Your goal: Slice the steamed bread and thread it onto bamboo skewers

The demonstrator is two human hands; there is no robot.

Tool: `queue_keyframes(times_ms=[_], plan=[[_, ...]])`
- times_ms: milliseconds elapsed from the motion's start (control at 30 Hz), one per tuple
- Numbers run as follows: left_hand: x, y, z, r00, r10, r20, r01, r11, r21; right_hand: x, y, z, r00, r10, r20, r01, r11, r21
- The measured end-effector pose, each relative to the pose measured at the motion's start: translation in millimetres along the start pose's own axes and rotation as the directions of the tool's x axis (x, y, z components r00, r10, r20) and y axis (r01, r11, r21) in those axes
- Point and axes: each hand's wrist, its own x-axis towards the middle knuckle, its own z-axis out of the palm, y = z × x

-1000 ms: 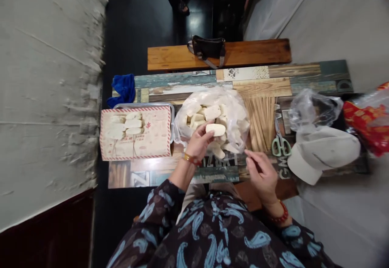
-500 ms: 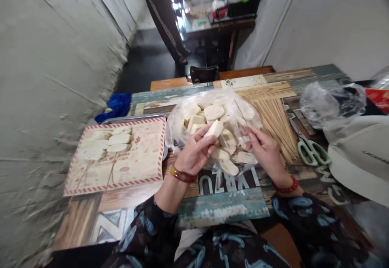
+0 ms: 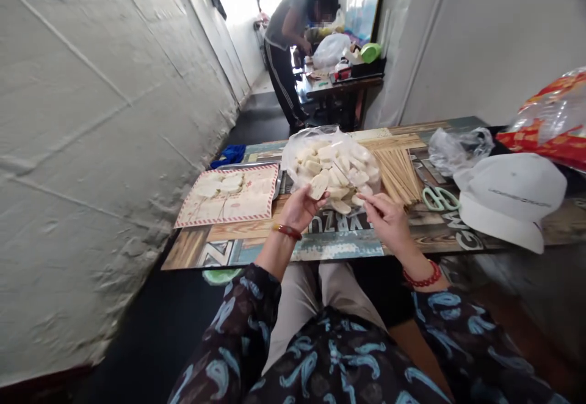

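My left hand [image 3: 301, 207] is closed around the edge of a pale slice [image 3: 319, 185] that looks like steamed bun. It holds the slice with its flat face up, over the front of a clear plastic bag [image 3: 293, 157] full of similar slices [image 3: 336, 175]. Between the fingertips of my right hand [image 3: 387, 216] is a thin bamboo skewer [image 3: 347, 172], pointing up and left across the bag. The skewer and the slice are apart. To the left, several skewered slices [image 3: 229, 183] lie on printed paper [image 3: 256, 199] over a metal tray [image 3: 278, 178].
Right of the bag lie bamboo skewers [image 3: 397, 175], green-handled scissors [image 3: 440, 198], a crumpled plastic bag [image 3: 460, 151] and a white cap [image 3: 513, 193]. A blue cloth [image 3: 229, 155] is behind the tray. Another person [image 3: 293, 44] bends over a farther table [image 3: 339, 85].
My view has tilted up, bringing the other person's upper body into sight. The slice in my left hand has turned to show its flat face. My right hand still has the skewer.
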Motion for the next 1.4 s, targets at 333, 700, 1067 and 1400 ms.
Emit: queue_keyframes(times_ms=[333,700,1067,1400], plan=[[31.2,12.6,-17.1,0.985,0.162,0.061,-0.162,0.987,-0.007,-1.6,12.8,43.7,0.973,0.199,0.116,-0.220,0.952,0.214],[83.8,16.6,-24.4,0.983,0.168,0.068,-0.166,0.986,-0.026,21.4,9.5,37.7,0.928,0.305,0.212,-0.333,0.936,0.112],[79.0,12.5,-28.0,0.985,0.175,0.013,-0.175,0.982,0.068,-19.3,-2.4,49.7,0.931,0.317,0.184,-0.332,0.941,0.058],[76.0,13.9,-31.3,0.976,0.212,-0.046,-0.207,0.975,0.083,-27.3,-14.3,62.7,0.945,0.289,0.155,-0.294,0.956,0.010]])
